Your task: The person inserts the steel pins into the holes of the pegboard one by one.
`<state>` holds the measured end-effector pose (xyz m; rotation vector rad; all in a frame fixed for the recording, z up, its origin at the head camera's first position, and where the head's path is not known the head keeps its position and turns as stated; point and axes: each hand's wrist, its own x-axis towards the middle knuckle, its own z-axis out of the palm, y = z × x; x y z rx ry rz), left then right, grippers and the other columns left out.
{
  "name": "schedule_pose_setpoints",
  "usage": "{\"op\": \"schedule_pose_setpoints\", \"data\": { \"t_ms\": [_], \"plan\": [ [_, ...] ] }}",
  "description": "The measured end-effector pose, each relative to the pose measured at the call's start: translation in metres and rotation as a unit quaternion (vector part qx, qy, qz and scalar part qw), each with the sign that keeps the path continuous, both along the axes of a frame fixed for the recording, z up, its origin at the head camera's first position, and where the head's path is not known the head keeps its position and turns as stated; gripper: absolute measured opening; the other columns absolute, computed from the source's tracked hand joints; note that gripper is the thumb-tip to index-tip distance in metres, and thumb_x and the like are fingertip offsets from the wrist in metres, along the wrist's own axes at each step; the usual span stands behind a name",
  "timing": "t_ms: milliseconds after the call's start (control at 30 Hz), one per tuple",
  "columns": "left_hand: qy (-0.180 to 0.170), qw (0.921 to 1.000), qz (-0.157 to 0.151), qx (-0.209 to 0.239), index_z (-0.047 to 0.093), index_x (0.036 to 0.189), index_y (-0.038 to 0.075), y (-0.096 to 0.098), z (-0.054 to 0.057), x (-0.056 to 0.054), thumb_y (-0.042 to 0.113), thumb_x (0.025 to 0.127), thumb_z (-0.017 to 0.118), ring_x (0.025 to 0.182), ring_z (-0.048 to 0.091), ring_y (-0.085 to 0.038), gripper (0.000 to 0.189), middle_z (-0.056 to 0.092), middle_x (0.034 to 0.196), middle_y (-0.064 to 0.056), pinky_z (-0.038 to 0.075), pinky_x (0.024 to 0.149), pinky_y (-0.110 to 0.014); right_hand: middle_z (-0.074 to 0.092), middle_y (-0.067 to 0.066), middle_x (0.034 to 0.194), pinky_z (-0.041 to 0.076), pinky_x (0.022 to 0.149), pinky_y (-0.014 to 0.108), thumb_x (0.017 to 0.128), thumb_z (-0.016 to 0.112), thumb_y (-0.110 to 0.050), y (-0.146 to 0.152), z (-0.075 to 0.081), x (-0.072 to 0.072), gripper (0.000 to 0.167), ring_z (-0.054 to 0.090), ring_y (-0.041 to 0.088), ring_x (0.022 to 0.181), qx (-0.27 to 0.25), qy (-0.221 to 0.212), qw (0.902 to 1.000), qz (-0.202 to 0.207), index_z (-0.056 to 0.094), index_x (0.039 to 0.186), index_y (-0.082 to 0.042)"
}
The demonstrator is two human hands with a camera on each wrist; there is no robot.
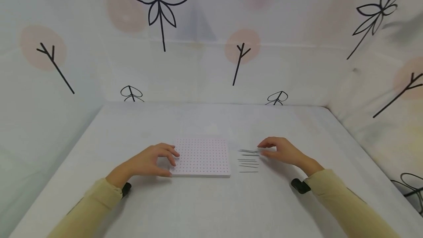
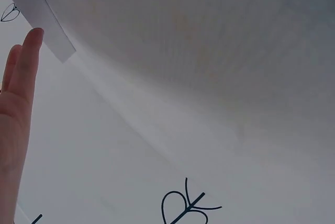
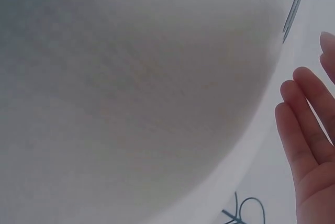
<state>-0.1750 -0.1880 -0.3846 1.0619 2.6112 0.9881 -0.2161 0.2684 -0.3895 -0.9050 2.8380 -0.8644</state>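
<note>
A flat white board (image 1: 202, 157) with a grid of small holes lies on the table in the head view. My left hand (image 1: 153, 160) is at its left edge, fingers spread and loosely bent; whether they touch the board I cannot tell. To the board's right lie several thin dark metal pins or rods (image 1: 248, 159), roughly parallel. Just right of them hovers my right hand (image 1: 279, 150), relaxed, holding nothing. In the left wrist view the left fingers (image 2: 26, 67) are nearly straight beside the board's edge (image 2: 49, 25). The right wrist view shows relaxed right fingers (image 3: 309, 114) near the rods (image 3: 293, 12).
A white cloth covers the table (image 1: 211, 205). Cloth walls (image 1: 198, 69) printed with plant drawings rise at the back and both sides. A dark wrist device (image 1: 300, 186) sits under the right sleeve, another (image 1: 126, 189) under the left.
</note>
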Motion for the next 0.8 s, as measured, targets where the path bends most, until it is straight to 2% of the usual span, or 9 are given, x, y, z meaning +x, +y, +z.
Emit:
{"op": "schedule_pose_setpoints", "data": {
  "t_ms": [233, 400, 800],
  "plan": [
    [0.022, 0.999, -0.037, -0.007, 0.068, 0.084, 0.023, 0.003, -0.003, -0.003, 0.025, 0.071, 0.081, 0.119, 0.047, -0.026, 0.019, 0.062, 0.112, 0.005, 0.036, 0.099, -0.048, 0.064, 0.002, 0.102, 0.048, 0.086, 0.044, 0.082, 0.069, -0.006, -0.008, 0.003, -0.004, 0.022, 0.059, 0.02, 0.093, 0.006, -0.019, 0.9998, 0.006, 0.066, 0.103, -0.006],
    [0.021, 0.9983, -0.054, -0.007, 0.068, 0.083, 0.023, 0.004, -0.007, -0.006, 0.019, 0.071, 0.081, 0.117, 0.049, -0.025, 0.019, 0.063, 0.11, 0.006, 0.037, 0.099, -0.043, 0.065, 0.001, 0.1, 0.048, 0.087, 0.043, 0.081, 0.07, -0.006, -0.013, 0.003, -0.008, 0.021, 0.059, 0.019, 0.094, 0.005, -0.042, 0.999, 0.011, 0.066, 0.102, -0.005],
    [-0.002, 0.9989, -0.036, -0.028, 0.067, 0.077, 0.024, 0.007, -0.007, -0.007, 0.015, 0.069, 0.082, 0.118, 0.049, -0.024, 0.019, 0.064, 0.108, 0.008, 0.039, 0.099, -0.043, 0.065, 0.0, 0.098, 0.05, 0.083, 0.038, 0.081, 0.071, -0.008, -0.026, -0.001, -0.018, 0.02, 0.059, 0.017, 0.09, 0.01, -0.054, 0.9973, 0.049, 0.066, 0.1, -0.007]
  ]
}}
